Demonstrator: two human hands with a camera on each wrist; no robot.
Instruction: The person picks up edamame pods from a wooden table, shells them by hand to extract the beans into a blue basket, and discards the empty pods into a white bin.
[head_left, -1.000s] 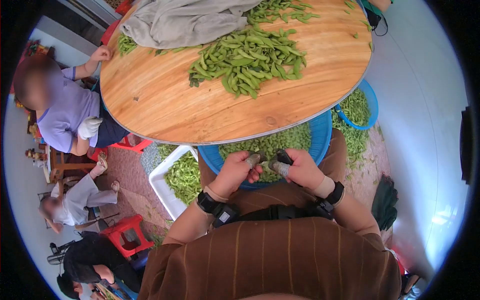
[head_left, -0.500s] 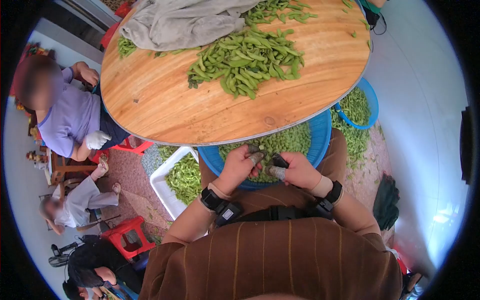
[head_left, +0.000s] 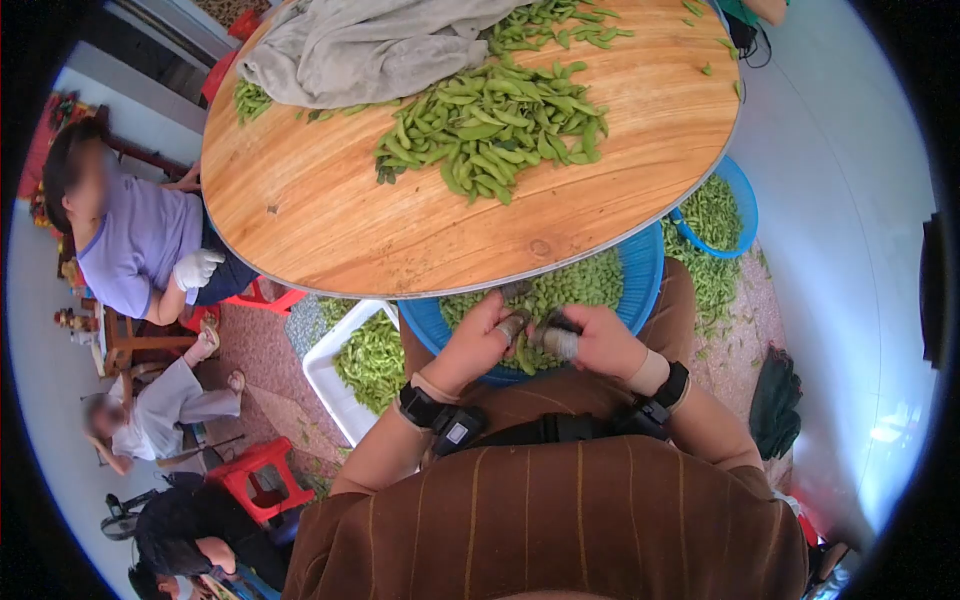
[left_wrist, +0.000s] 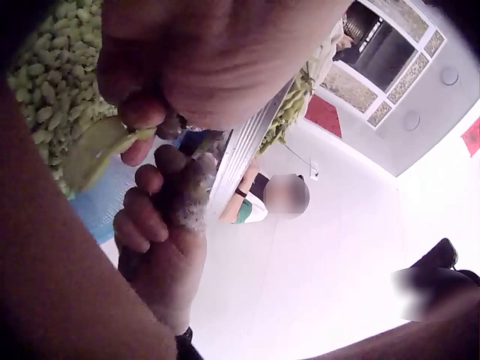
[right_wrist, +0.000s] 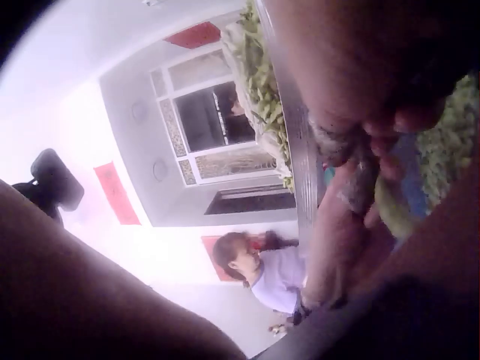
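My left hand (head_left: 472, 345) pinches a green edamame pod (left_wrist: 97, 154) between thumb and fingers over a blue basin (head_left: 650, 285) of shelled beans (head_left: 590, 282). Close against it, my right hand (head_left: 612, 345) has its fingers curled in, with thumb and fingertips at the pod's narrow end. That contact is partly hidden in both wrist views. Grey wrapping covers the right thumb (left_wrist: 193, 195) and the left thumb (right_wrist: 360, 187). In the right wrist view, the pod's wide end sticks out below the left fingers.
A round wooden table (head_left: 330, 215) overhangs the basin, bearing a heap of pods (head_left: 490, 125) and a grey cloth (head_left: 370, 50). A white crate (head_left: 325, 370) of pods stands left, another blue basin (head_left: 748, 215) right. A person in purple (head_left: 150, 230) sits at the table's left.
My two hands have stayed over the basin, their fingers shifting and drawing slightly nearer each other. The person in purple has turned their head and moved both hands.
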